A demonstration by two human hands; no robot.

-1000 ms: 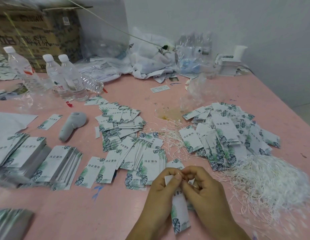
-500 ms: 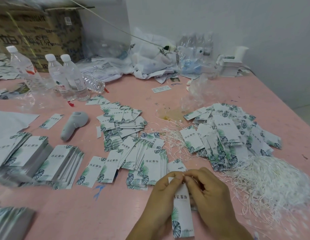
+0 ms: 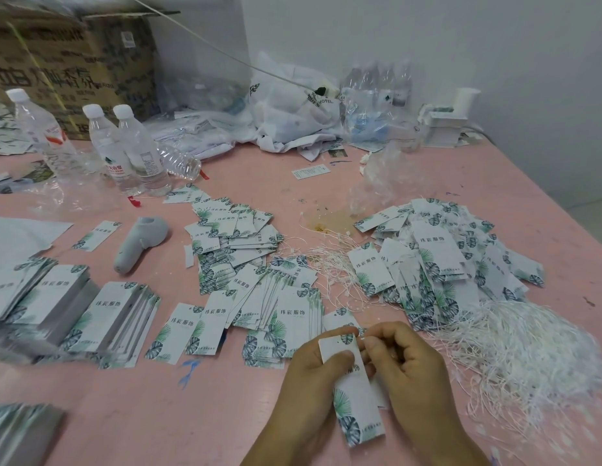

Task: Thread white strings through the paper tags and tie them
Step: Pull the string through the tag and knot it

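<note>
My left hand (image 3: 309, 381) grips a white paper tag (image 3: 355, 395) with green leaf print near its top, thumb across the front. My right hand (image 3: 407, 368) pinches something small and white, apparently a string end, at the tag's upper right corner; the string itself is barely visible. A large heap of white strings (image 3: 528, 351) lies to the right of my hands. A pile of tags (image 3: 437, 260) with strings tangled among them sits behind it. Fanned loose tags (image 3: 279, 307) lie just beyond my hands.
Neat tag stacks (image 3: 74, 307) sit at the left, with a grey handheld device (image 3: 138, 243) behind them. Water bottles (image 3: 124, 153), a cardboard box (image 3: 74, 62) and crumpled plastic bags (image 3: 293, 116) line the back of the pink table (image 3: 158, 415). A brownish stain (image 3: 326, 220) marks its middle.
The tag in my left hand has turned so its front and top edge show more fully. My right hand's fingers have shifted to the tag's upper right corner.
</note>
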